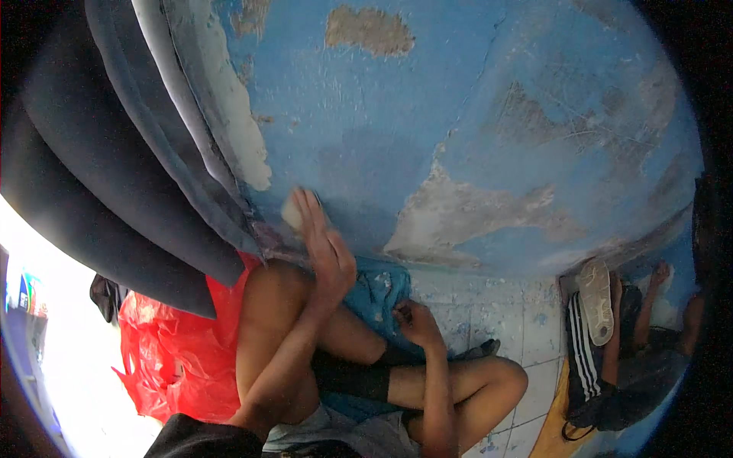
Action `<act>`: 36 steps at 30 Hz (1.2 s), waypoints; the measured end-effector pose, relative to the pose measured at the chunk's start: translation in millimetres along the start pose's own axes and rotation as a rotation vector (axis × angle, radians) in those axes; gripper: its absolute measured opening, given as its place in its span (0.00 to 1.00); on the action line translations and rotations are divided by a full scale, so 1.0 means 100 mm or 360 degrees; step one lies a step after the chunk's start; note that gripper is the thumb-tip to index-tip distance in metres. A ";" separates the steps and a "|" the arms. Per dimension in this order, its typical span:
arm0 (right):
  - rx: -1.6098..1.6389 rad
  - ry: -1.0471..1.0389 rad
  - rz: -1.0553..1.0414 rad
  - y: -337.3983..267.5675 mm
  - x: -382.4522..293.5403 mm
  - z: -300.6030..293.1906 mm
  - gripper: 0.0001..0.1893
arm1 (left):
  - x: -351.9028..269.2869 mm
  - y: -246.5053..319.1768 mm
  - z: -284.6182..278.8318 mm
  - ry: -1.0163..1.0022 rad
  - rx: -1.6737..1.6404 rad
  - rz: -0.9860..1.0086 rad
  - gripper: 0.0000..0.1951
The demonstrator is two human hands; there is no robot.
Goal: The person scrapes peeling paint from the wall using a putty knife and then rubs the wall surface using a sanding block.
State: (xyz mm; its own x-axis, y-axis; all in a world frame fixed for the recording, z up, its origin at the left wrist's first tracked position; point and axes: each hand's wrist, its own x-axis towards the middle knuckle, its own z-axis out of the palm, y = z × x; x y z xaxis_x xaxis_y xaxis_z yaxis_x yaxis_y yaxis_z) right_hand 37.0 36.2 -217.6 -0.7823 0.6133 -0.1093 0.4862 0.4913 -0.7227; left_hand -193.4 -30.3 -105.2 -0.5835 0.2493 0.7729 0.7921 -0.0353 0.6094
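My left hand [329, 252] reaches forward with straight fingers pressing a pale, flat pad-like piece [292, 215] against the low part of a blue painted wall [355, 114]. The piece is partly behind the fingers and blurred, so its kind cannot be told. My right hand [421, 325] hangs above a blue cloth [381, 286] on the floor, its fingers curled loosely. Whether something small is inside them cannot be told. My bare legs are folded under my arms, with dark socks on the feet.
Peeled patches [475, 212] show on the wall. Dark grey curtains [131, 143] hang at left above a red plastic bag [177, 360]. White floor tiles [487, 320] carry flakes. At right are a pale shoe-like object [595, 303], striped fabric [583, 349] and a person's hand [661, 273], possibly reflected.
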 end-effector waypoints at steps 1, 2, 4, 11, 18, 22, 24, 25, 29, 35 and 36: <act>0.0057 0.0041 -0.0039 -0.03 -0.02 -0.03 0.07 | 0.16 0.04 -0.03 -0.0010 0.0006 -0.0020 0.28; 0.0057 0.0029 -0.0026 -0.04 -0.04 -0.03 0.07 | 0.42 0.07 -0.10 0.0121 0.0065 0.0010 0.28; -0.0055 0.0023 -0.0096 -0.05 -0.07 -0.02 0.05 | 0.52 0.08 -0.12 0.0242 0.0113 0.0037 0.28; -0.0059 0.0018 -0.0041 0.01 -0.03 0.00 0.05 | 0.06 0.01 -0.07 -0.0033 0.0081 -0.0066 0.29; 0.0020 0.0139 -0.0150 0.10 -0.05 0.07 0.06 | 0.17 -0.05 -0.11 0.0136 0.0060 -0.0034 0.30; 0.0160 0.0125 -0.0193 0.18 -0.02 0.05 0.07 | 0.11 0.10 -0.05 -0.0086 0.0124 -0.0003 0.30; 0.0137 0.0098 -0.0160 0.06 -0.06 0.03 0.07 | 0.54 0.17 -0.11 0.0138 0.0130 0.0082 0.29; 0.0112 0.0087 -0.0135 -0.01 -0.05 0.03 0.07 | 0.47 0.10 -0.11 0.0143 0.0139 0.0089 0.29; -0.0007 0.0169 -0.0174 0.05 -0.01 0.09 0.06 | -0.20 -0.05 0.01 -0.0258 0.0219 -0.0117 0.28; 0.0119 0.0153 -0.0062 0.10 -0.09 0.07 0.05 | 0.26 0.22 -0.08 -0.0100 0.0104 0.0036 0.29; 0.0065 0.0139 -0.0099 0.09 -0.10 0.06 0.05 | 0.33 0.22 -0.09 0.0041 0.0042 0.0024 0.29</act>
State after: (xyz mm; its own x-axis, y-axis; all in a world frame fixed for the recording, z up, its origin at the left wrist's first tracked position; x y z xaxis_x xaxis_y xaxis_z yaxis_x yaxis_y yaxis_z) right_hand 47.2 30.6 -226.8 -0.7725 0.6349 -0.0047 0.4201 0.5055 -0.7536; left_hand -197.3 -31.7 -64.8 -0.5754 0.2241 0.7866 0.8052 -0.0132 0.5928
